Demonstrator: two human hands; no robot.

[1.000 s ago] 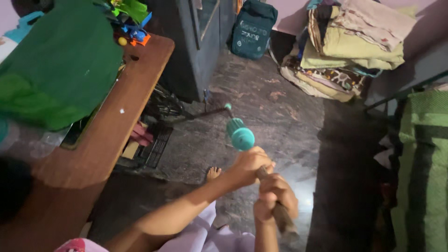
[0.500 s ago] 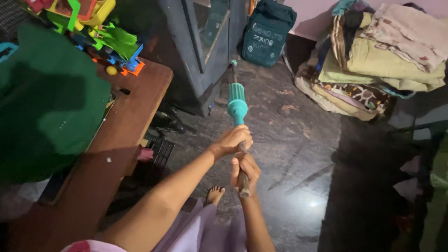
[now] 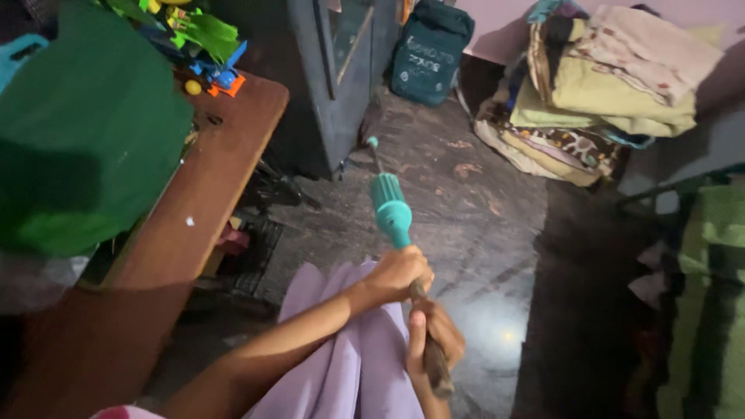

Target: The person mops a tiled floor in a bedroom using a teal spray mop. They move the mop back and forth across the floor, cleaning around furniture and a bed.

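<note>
Both fists closed tight on the broom: left hand just under its teal collar, right hand lower; keep strokes short, clear of the wooden table.

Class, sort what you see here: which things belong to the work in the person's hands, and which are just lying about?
In hand:
- broom, teal-handled
- left hand, gripping the broom
- right hand, gripping it nearer the body

Lying about:
- wooden table
- green cloth
- toys
- dark backpack
- folded cloth pile
</note>
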